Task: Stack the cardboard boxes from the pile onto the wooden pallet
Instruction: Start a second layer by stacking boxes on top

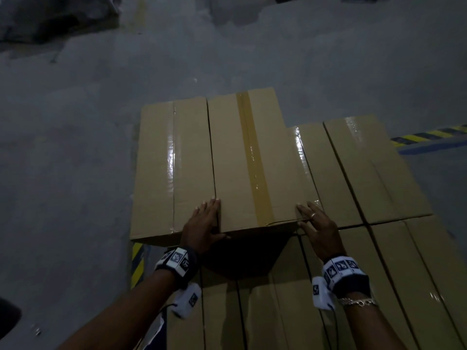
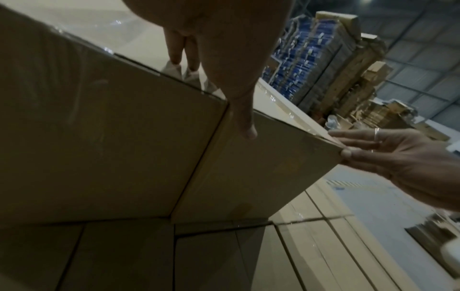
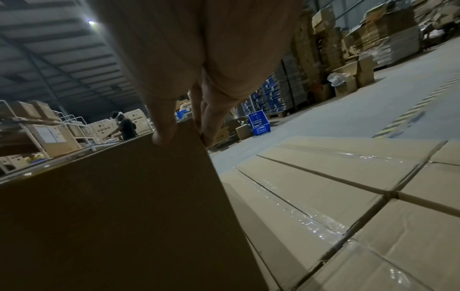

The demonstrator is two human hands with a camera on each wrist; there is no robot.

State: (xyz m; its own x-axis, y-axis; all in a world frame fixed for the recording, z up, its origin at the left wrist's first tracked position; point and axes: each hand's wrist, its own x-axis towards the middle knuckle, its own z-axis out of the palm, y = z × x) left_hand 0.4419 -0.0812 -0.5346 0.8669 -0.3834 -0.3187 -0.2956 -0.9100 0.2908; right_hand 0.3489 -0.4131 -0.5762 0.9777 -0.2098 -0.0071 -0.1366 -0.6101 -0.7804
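A cardboard box with a brown tape strip on its lid stands on a lower layer of boxes, tight against a second upper box on its left. My left hand lies flat on the near left corner of the taped box, the thumb down its front face along the seam. At the near right corner my right hand presses with straight fingers, the thumb on the front face. The box's front side is in shadow. No pallet shows under the boxes.
Grey concrete floor surrounds the stack, with yellow-black stripes to the right and near left. Wrapped goods stacks, a blue crate and a person at shelves stand further off.
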